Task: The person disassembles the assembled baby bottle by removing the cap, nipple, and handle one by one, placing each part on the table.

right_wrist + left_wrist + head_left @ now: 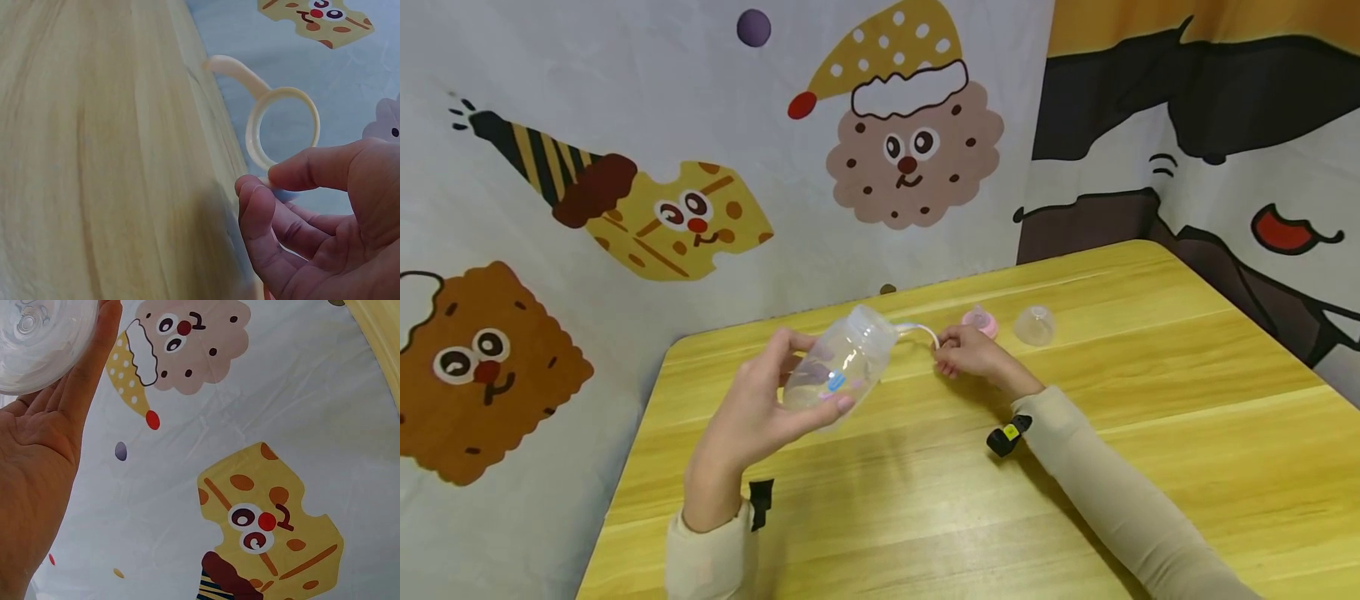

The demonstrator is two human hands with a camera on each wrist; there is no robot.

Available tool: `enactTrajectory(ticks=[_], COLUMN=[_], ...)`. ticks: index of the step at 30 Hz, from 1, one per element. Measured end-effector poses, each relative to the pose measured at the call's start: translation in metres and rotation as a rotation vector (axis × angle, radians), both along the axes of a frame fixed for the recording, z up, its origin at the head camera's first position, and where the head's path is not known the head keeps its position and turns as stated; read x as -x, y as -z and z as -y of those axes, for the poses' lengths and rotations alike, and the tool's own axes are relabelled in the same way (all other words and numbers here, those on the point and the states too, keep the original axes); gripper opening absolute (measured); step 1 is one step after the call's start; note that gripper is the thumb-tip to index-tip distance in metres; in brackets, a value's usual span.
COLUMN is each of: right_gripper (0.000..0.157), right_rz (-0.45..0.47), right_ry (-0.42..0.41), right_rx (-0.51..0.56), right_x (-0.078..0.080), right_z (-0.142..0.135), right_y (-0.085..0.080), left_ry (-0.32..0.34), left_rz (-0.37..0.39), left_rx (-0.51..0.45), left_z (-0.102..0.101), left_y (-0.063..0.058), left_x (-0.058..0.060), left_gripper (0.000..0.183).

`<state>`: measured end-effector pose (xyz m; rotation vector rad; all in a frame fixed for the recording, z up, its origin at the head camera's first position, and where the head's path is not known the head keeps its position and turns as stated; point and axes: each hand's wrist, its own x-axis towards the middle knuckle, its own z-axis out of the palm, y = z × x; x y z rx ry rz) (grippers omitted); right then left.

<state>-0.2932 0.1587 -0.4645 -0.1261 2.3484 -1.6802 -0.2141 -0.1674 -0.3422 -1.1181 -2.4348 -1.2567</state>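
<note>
A clear baby bottle [838, 367] with a small blue print is held tilted above the table by my left hand [760, 408], thumb on the near side and fingers behind. The left wrist view shows its round base [37, 350] beside the palm [44, 444]. Between thumb and fingertips, my right hand [973, 354] pinches one end of a white bottle handle [922, 327]. In the right wrist view this handle is a ring [317, 125] with a curved arm, and nothing passes through the ring. Seen from the head, its other end is near the bottle's neck; contact there I cannot tell.
A pink nipple collar [981, 322] lies on the wooden table [925, 500] just behind my right hand. To its right stands a clear domed cap [1034, 326]. A printed cloth wall [700, 83] rises along the table's back edge.
</note>
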Motion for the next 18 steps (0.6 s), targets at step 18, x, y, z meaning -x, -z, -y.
enactTrajectory(ticks=[18], right_gripper=[0.028], right_rz=[-0.004], right_ry=[0.023], right_rx=[-0.070], right_x=[0.005], right_z=[-0.003], right_y=[0.011], left_ry=[0.002], left_rz=[-0.012], left_rx=[0.001], left_z=[-0.001], left_y=[-0.001], left_x=[0.002], left_gripper=[0.054])
